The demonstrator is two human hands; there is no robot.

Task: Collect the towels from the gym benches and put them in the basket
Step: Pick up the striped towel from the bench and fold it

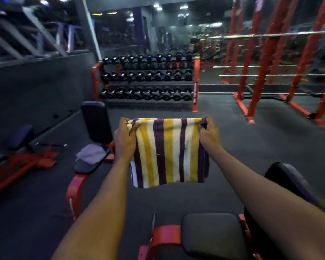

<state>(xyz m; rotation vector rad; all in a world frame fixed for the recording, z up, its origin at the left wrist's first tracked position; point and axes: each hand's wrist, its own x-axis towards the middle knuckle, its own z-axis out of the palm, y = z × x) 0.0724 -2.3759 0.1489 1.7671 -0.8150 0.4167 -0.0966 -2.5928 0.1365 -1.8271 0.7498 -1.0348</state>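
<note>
Holding the striped towel (169, 152) up in the air, you pinch one top corner with your left hand (125, 139) and the other with your right hand (208, 136). A pale towel (91, 153) lies on the desk (97, 124) to the left, not yet collected. No basket shows, so both probably need dropping in.

- Striped towel (167, 152): yellow, white and purple; held up by its top corners, hanging flat.
- Pale towel (92, 153): crumpled on the left bench (84, 167).
</note>
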